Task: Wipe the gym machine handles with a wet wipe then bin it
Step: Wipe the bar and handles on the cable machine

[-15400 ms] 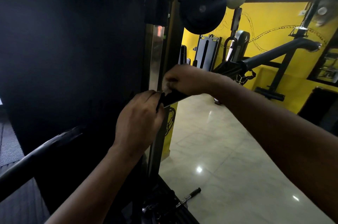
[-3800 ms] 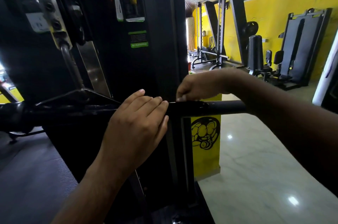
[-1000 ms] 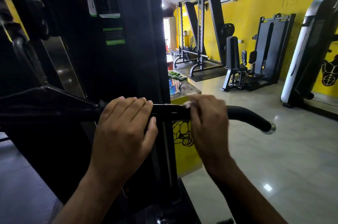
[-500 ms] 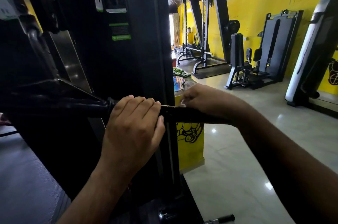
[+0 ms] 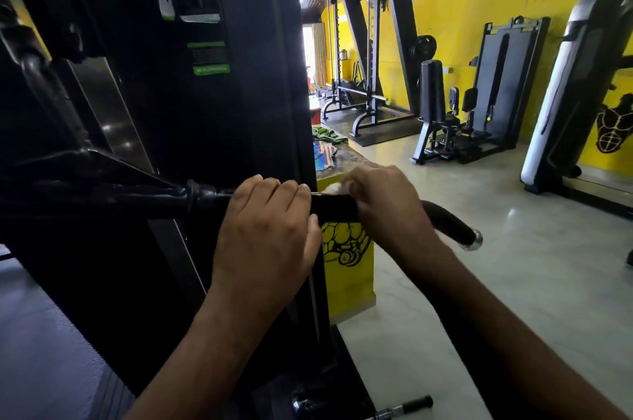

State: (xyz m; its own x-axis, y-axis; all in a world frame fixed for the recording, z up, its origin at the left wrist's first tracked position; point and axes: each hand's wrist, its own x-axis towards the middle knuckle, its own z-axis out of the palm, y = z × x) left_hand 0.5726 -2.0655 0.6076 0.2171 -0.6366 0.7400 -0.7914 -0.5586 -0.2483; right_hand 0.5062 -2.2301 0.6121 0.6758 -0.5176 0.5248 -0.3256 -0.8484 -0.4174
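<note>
A black machine handle bar (image 5: 334, 208) runs across the middle of the head view and curves down to a chrome end cap (image 5: 474, 241) on the right. My left hand (image 5: 265, 238) grips the bar just right of its collar, fingers curled over the top. My right hand (image 5: 383, 205) is wrapped round the bar further right, holding a white wet wipe (image 5: 334, 187) against it; only a small white edge of the wipe shows by the fingers.
The machine's tall black column (image 5: 239, 111) stands right behind the bar. A yellow pillar (image 5: 346, 269) with cloths on top is just beyond. Other gym machines (image 5: 479, 104) line the yellow wall across a shiny tiled floor (image 5: 513, 282). A small chrome-and-black pin (image 5: 404, 407) lies near the base.
My right hand with the wipe has slid along the bar between frames, and the curved end with its chrome cap shows again. My left hand has kept its grip.
</note>
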